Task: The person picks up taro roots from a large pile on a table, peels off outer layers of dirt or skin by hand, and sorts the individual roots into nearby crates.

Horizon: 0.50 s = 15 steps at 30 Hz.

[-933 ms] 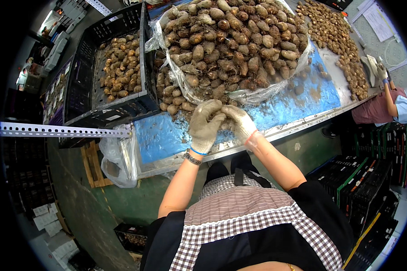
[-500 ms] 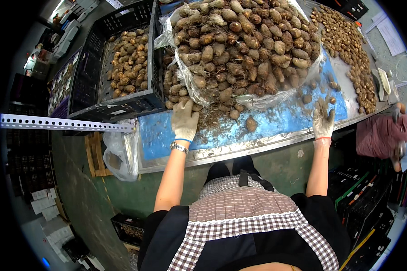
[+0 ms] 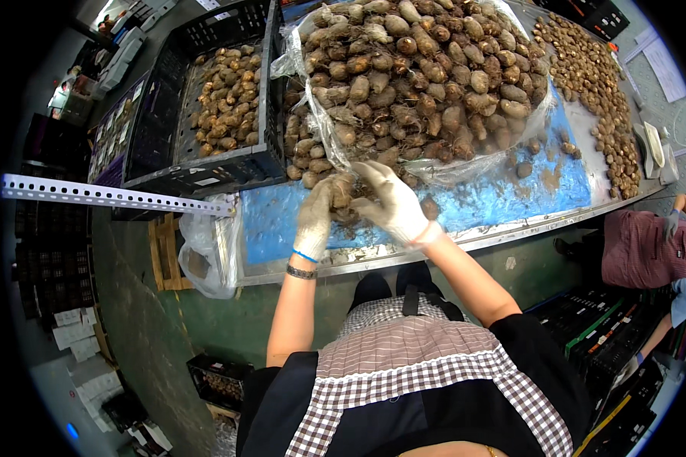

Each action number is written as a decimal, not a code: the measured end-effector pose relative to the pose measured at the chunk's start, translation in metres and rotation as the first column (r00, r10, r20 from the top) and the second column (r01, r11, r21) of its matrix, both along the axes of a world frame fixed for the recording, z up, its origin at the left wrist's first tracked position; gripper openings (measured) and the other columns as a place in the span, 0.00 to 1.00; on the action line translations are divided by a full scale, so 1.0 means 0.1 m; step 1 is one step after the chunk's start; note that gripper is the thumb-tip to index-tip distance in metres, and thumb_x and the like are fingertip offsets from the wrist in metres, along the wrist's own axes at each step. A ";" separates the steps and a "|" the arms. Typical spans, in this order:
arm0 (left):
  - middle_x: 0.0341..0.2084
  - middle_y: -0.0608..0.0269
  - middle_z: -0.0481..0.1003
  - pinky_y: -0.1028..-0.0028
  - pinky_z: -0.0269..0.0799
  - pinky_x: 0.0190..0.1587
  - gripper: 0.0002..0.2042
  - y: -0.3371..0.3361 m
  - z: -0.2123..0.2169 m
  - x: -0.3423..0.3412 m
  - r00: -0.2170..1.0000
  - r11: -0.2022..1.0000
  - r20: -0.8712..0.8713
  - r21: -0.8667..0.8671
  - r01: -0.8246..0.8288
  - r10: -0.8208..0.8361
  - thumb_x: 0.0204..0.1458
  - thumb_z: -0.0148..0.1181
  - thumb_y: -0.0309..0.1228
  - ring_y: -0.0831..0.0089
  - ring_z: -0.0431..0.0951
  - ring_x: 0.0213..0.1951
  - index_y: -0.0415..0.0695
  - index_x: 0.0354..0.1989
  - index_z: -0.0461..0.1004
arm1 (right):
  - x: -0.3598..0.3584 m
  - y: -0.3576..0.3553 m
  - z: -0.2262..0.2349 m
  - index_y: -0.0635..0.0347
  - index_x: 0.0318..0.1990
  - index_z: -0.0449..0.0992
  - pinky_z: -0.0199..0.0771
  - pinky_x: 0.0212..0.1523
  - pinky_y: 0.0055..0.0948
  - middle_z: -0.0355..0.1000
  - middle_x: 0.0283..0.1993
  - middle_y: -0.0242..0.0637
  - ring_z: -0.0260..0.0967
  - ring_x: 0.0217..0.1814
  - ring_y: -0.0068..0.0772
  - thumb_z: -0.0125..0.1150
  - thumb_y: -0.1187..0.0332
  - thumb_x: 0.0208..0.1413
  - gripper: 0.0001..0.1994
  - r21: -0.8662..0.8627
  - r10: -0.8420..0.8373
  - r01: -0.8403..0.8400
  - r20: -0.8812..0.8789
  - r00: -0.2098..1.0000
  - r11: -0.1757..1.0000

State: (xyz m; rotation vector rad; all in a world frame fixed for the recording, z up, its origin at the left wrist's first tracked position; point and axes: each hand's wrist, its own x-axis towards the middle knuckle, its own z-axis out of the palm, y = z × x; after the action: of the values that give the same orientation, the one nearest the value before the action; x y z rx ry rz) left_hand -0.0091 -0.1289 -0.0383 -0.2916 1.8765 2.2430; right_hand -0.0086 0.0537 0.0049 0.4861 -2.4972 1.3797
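Note:
My left hand (image 3: 315,218), in a white knit glove, closes on a brown, fibrous taro corm (image 3: 342,190) at the near edge of the pile. To its right is my right hand (image 3: 395,206), gloved too and slightly blurred, its fingers apart and reaching toward that taro. No taro shows in the right palm. Behind both hands rises a large heap of hairy taro corms (image 3: 411,84) on clear plastic sheeting (image 3: 324,126). Loose taros (image 3: 301,148) lie between the heap and a black crate, and root scraps lie around my hands.
A black crate (image 3: 198,177) partly filled with cleaner taros (image 3: 229,95) stands left. Blue sheeting (image 3: 503,204) covers the metal-edged table. Small taros (image 3: 587,84) spread along the right, near a scale (image 3: 652,145). A perforated metal bar (image 3: 114,195) juts in; a co-worker (image 3: 640,247) is at right.
My right hand has swung left from the table's right side to beside my left hand. The left hand has moved slightly right and now holds a taro. The co-worker's arm reaches down toward crates.

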 end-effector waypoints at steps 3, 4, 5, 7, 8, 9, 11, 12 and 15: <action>0.43 0.56 0.78 0.74 0.71 0.49 0.23 0.02 -0.05 0.03 0.991 0.995 0.091 -0.007 -0.098 0.098 0.66 0.45 0.42 0.72 0.77 0.45 0.32 0.53 0.73 | -0.12 -0.16 -0.05 0.60 0.53 0.74 0.75 0.50 0.39 0.73 0.47 0.50 0.73 0.50 0.51 0.64 0.66 0.52 0.20 0.097 0.206 -0.197 -0.083 0.975 0.975; 0.41 0.56 0.79 0.74 0.71 0.49 0.23 0.05 -0.08 0.04 0.980 0.988 0.138 0.047 -0.149 0.141 0.66 0.45 0.42 0.71 0.77 0.44 0.32 0.52 0.74 | -0.12 -0.20 -0.11 0.59 0.51 0.75 0.75 0.49 0.40 0.74 0.44 0.50 0.74 0.47 0.51 0.64 0.67 0.52 0.18 0.159 0.171 -0.166 -0.020 0.985 0.973; 0.38 0.52 0.79 0.71 0.71 0.45 0.22 0.07 -0.12 0.04 0.983 0.961 -0.039 -0.208 -0.184 0.180 0.66 0.45 0.43 0.66 0.78 0.41 0.33 0.46 0.76 | -0.12 -0.24 -0.15 0.59 0.49 0.76 0.75 0.48 0.40 0.74 0.41 0.50 0.74 0.45 0.51 0.64 0.67 0.53 0.16 0.223 0.130 -0.136 0.040 0.991 0.965; 0.34 0.45 0.79 0.66 0.71 0.39 0.20 0.16 -0.08 0.09 0.934 0.777 -0.329 -0.549 -0.308 0.138 0.65 0.47 0.43 0.57 0.79 0.36 0.36 0.39 0.77 | -0.12 -0.28 -0.29 0.60 0.43 0.79 0.76 0.41 0.41 0.75 0.32 0.52 0.75 0.35 0.54 0.60 0.66 0.57 0.11 0.204 0.048 -0.046 -0.002 0.999 0.978; 0.34 0.43 0.79 0.64 0.72 0.38 0.18 0.19 -0.04 0.12 0.899 0.672 -0.429 -0.640 -0.372 0.089 0.64 0.48 0.42 0.53 0.79 0.35 0.38 0.39 0.78 | -0.12 -0.33 -0.37 0.60 0.44 0.79 0.75 0.39 0.39 0.75 0.33 0.52 0.75 0.35 0.51 0.58 0.65 0.59 0.11 0.126 -0.034 0.026 0.065 0.997 0.992; 0.35 0.44 0.79 0.63 0.72 0.38 0.17 0.19 -0.01 0.14 0.897 0.620 -0.441 -0.694 -0.366 0.035 0.64 0.50 0.40 0.52 0.79 0.35 0.37 0.39 0.78 | -0.12 -0.39 -0.43 0.61 0.44 0.79 0.75 0.38 0.37 0.75 0.33 0.52 0.75 0.34 0.49 0.56 0.64 0.60 0.12 0.053 -0.112 0.105 0.137 0.984 0.993; 0.37 0.47 0.80 0.61 0.73 0.38 0.15 0.17 0.03 0.17 0.889 0.503 -0.452 -0.787 -0.357 -0.077 0.63 0.52 0.37 0.51 0.80 0.36 0.36 0.39 0.77 | -0.17 -0.39 -0.53 0.64 0.45 0.78 0.75 0.35 0.30 0.77 0.36 0.47 0.75 0.33 0.33 0.50 0.60 0.65 0.16 -0.140 -0.076 0.148 0.421 0.904 0.979; 0.34 0.48 0.80 0.61 0.73 0.36 0.13 0.12 0.02 0.16 0.843 0.512 -0.528 -0.755 -0.410 -0.103 0.62 0.53 0.37 0.53 0.79 0.34 0.38 0.40 0.77 | -0.19 -0.36 -0.53 0.64 0.45 0.78 0.74 0.36 0.29 0.78 0.37 0.45 0.74 0.35 0.30 0.50 0.60 0.65 0.16 -0.259 0.038 0.131 0.559 0.828 0.957; 0.29 0.52 0.79 0.65 0.72 0.34 0.11 0.01 0.04 0.09 0.817 0.672 -0.570 -0.642 -0.370 -0.094 0.61 0.56 0.36 0.60 0.79 0.30 0.41 0.44 0.77 | -0.17 -0.28 -0.41 0.65 0.46 0.79 0.73 0.40 0.23 0.78 0.41 0.33 0.72 0.39 0.21 0.51 0.59 0.66 0.17 -0.549 0.341 0.245 0.749 0.568 0.799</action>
State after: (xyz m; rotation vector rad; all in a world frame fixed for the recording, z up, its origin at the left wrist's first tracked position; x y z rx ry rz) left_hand -0.0004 -0.1283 -0.0348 0.1646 3.1544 1.5972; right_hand -0.0257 0.0260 -0.0358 -0.3625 -2.3150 2.8111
